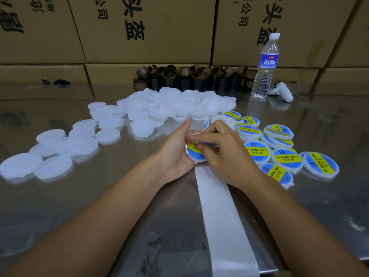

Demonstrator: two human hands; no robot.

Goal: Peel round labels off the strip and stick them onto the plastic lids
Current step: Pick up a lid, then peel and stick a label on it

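Near the middle of the desk [99,196], the left hand [175,154] grips a lid [196,160] from its left, the right hand [225,156] pinches its label [196,153] from the right with curled fingers, and the strip [221,216] runs lengthwise from beneath them to the desk's near edge.

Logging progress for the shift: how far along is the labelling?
Done: roughly ten labelled lids lie at the right. In hand: the left hand holds one lid while the right hand's curled fingers work its label on. Left: a large pile of plain white lids at left and behind. The strip nearby shows only bare backing.
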